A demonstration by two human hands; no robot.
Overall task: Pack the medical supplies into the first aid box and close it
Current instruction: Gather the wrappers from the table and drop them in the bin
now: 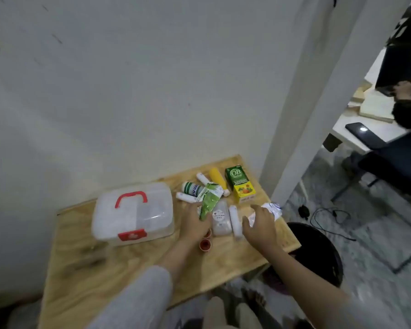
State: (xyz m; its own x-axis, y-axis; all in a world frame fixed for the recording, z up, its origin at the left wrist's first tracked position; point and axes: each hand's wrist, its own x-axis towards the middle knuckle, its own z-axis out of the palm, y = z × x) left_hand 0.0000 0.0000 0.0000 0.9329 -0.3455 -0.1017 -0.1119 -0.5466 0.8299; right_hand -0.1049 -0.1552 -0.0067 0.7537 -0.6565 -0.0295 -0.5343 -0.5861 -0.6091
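Two hands over the supplies, both R of the first aid box (pixel 132 213). Left hand (pixel 195 225) nearer the box, fingers on a green packet (pixel 209 201) lying w/ long axis pointing away from the person. Right hand (pixel 261 225) spread open, holding nothing, by a crinkled white packet (pixel 272 210). Box lid shut, so probably needs opening first.

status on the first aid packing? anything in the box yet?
Nothing looks packed. The box sits shut on the table, red latch down. In hand: the left hand is on the green packet; the right hand reaches over a white wrapped item. Left: open the box, load the bottles, tubes and green carton, close it.
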